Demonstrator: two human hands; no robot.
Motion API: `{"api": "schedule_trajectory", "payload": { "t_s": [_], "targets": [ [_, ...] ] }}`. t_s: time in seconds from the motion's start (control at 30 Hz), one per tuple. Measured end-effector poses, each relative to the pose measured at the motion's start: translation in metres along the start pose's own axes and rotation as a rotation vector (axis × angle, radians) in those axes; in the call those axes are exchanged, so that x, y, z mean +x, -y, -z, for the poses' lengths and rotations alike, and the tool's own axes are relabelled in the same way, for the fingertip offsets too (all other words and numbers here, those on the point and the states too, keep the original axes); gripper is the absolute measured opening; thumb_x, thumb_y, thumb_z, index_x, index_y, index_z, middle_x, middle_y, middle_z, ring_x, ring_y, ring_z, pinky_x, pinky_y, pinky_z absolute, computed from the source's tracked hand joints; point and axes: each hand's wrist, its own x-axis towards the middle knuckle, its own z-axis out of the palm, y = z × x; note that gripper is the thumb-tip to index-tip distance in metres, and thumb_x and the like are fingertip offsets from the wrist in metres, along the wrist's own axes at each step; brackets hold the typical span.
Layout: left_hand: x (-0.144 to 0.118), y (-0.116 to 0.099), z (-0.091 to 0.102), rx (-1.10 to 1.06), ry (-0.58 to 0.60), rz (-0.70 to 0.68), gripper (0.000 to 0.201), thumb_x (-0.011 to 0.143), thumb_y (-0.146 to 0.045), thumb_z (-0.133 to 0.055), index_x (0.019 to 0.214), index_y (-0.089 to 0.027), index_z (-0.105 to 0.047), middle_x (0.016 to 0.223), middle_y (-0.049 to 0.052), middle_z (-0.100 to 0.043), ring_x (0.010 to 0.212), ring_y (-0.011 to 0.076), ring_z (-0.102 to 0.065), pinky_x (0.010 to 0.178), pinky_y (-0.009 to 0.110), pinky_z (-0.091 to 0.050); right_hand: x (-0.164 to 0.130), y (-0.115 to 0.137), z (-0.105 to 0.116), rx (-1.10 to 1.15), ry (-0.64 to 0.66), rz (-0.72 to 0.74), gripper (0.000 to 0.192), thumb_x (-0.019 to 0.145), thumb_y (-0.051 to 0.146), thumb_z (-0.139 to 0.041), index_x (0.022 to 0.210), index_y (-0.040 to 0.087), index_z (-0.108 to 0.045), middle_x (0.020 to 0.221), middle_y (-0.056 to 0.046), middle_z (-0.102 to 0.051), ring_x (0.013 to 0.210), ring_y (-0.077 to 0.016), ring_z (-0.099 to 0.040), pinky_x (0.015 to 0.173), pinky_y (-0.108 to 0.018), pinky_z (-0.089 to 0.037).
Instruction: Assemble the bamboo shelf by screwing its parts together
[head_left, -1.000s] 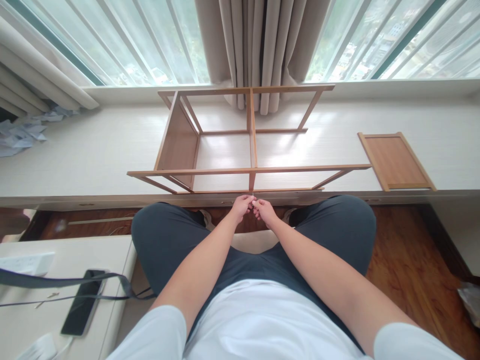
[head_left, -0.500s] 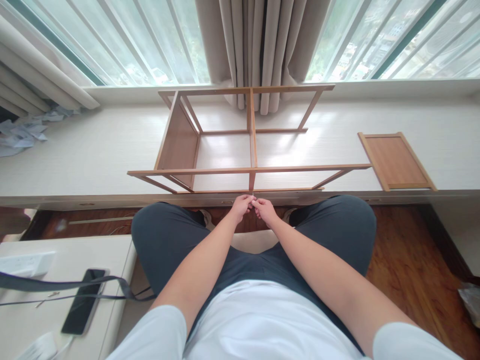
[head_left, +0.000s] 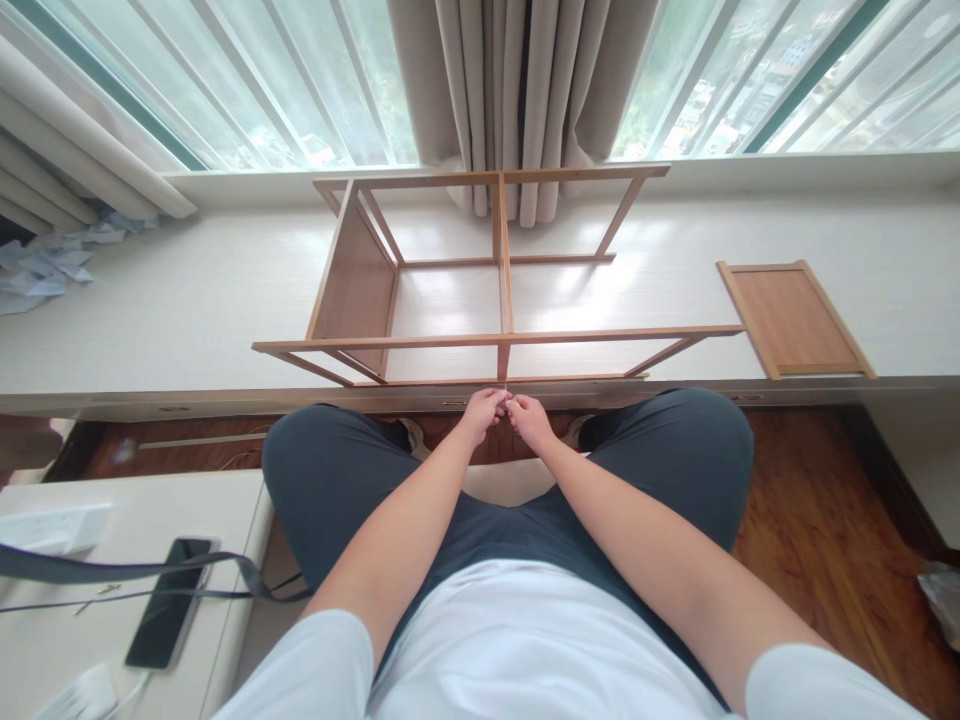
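Both the left hand (head_left: 482, 412) and right hand (head_left: 530, 418) are pinching a thin metal pin (head_left: 506, 393) together at the wooden shelf frame's (head_left: 499, 340) near rail, steadying it upright there.

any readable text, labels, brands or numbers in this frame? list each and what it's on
None readable.
Wooden shelf frame: bare wood, no label.
Loose wooden panel: no print.
Phone: dark screen, nothing showing.
Crumpled papers: any print is too small and blurred to tell.
Left hand and right hand pinch a tiny thin part; no marking visible.
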Motion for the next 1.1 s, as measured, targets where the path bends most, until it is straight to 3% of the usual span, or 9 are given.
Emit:
{"api": "schedule_trajectory", "payload": {
  "t_s": [0.77,1.1],
  "targets": [
    [0.0033,0.0024,0.0012,0.000,-0.014,-0.006,0.024,0.075,-0.038,-0.073,0.084,-0.015,-0.072,0.073,0.002,-0.064,0.056,0.0066,-0.050,0.049,0.017,-0.034,0.0007,0.0008,-0.0016,-0.008,0.016,-0.099,0.023,0.087,0.032,-0.041,0.070,0.021,-0.053,0.051,0.003,-0.054,0.044,-0.0122,-0.046,0.048,-0.024,-0.035],
    [0.0027,0.0028,0.0017,-0.006,-0.008,-0.024,0.030,0.074,-0.043,-0.074,0.085,-0.015,-0.071,0.076,0.003,-0.066,0.057,0.0065,-0.050,0.050,0.018,-0.034,-0.0013,0.0026,0.0005,-0.075,-0.059,-0.003,0.026,0.085,0.039,-0.047,0.064,0.022,-0.051,0.054,0.003,-0.055,0.054,-0.0142,-0.049,0.056,-0.025,-0.036]
  ]
}}
